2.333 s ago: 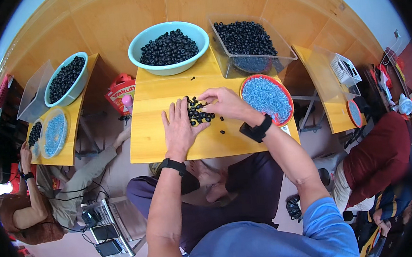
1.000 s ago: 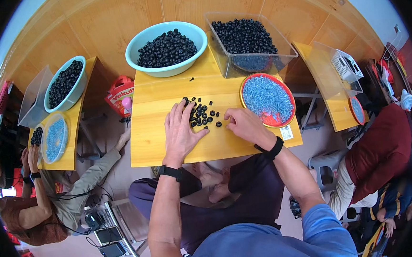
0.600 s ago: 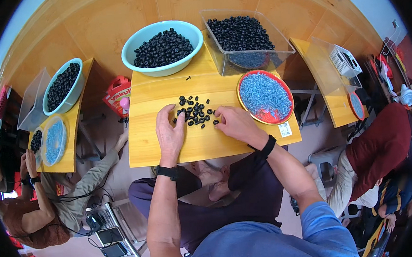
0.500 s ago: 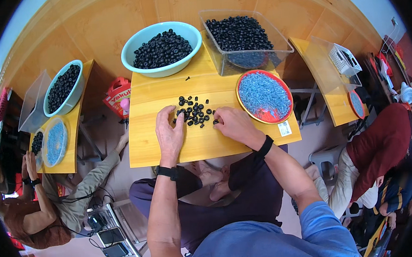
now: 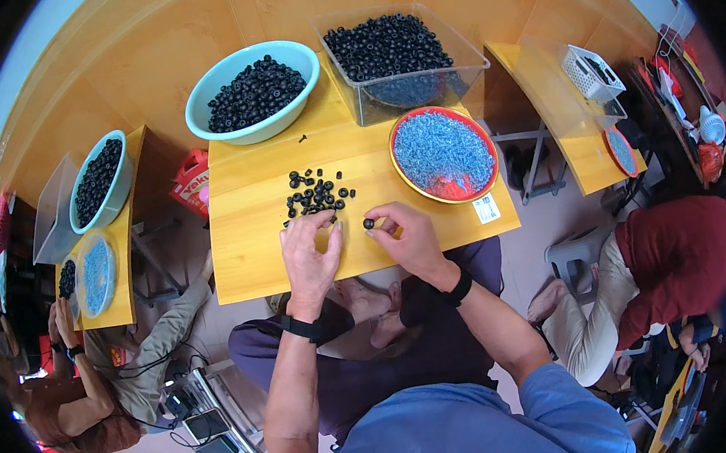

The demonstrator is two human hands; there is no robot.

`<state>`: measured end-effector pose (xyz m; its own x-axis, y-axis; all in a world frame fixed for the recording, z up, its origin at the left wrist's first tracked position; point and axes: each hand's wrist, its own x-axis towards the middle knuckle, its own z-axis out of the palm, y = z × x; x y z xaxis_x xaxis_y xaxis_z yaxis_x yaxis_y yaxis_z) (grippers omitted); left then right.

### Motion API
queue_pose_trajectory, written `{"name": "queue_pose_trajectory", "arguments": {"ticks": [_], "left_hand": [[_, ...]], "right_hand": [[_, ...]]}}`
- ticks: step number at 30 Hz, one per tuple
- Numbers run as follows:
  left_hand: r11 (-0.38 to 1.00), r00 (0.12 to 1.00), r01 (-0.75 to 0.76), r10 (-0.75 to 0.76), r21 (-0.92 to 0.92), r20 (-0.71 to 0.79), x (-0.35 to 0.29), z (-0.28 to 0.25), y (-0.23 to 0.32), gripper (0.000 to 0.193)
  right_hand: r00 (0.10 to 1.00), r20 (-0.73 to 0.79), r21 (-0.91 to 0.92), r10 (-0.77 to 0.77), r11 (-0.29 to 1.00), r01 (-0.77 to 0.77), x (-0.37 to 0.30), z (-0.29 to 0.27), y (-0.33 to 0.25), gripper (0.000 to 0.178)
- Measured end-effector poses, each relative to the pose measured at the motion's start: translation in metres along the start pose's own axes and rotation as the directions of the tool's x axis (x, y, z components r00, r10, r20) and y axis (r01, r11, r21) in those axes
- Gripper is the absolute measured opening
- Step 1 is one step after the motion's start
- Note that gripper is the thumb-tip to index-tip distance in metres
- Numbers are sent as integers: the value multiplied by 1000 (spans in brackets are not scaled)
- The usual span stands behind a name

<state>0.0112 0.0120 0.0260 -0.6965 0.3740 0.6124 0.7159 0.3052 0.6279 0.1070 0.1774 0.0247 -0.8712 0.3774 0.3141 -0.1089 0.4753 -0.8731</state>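
Above the near part of the yellow table (image 5: 247, 260), my right hand (image 5: 408, 238) pinches a small black round piece (image 5: 369, 223) between thumb and fingertips. Just to its left, my left hand (image 5: 310, 254) has its thumb and forefinger close together; a tiny dark thing seems to be between them, too small to name. Beyond my left fingertips lies a loose pile of black round pieces (image 5: 319, 197), some showing a centre hole. A red round tray (image 5: 453, 191) with a yellow rim holds many tiny blue-grey pieces, right of the pile.
At the back stand a light-blue basin (image 5: 202, 120) and a clear plastic bin (image 5: 363, 104), both full of black pieces. A single dark bit (image 5: 303, 138) lies before the basin. People sit at a left table (image 5: 124, 306) and near a right table (image 5: 582, 169).
My hands have come nearer to me, away from the pile, and closer together. The black piece in my right fingers now shows clearly. The whole view has shifted slightly.
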Motion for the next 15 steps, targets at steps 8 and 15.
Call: {"name": "queue_pose_trajectory", "arguments": {"ticks": [8, 15], "left_hand": [[999, 961, 38, -26, -37, 274, -12, 10, -3, 14], [955, 906, 246, -166, -167, 389, -1, 11, 2, 20]], "right_hand": [[999, -43, 66, 3, 998, 0, -8, 10, 21, 23], [996, -17, -49, -85, 995, 85, -8, 10, 13, 22]]}}
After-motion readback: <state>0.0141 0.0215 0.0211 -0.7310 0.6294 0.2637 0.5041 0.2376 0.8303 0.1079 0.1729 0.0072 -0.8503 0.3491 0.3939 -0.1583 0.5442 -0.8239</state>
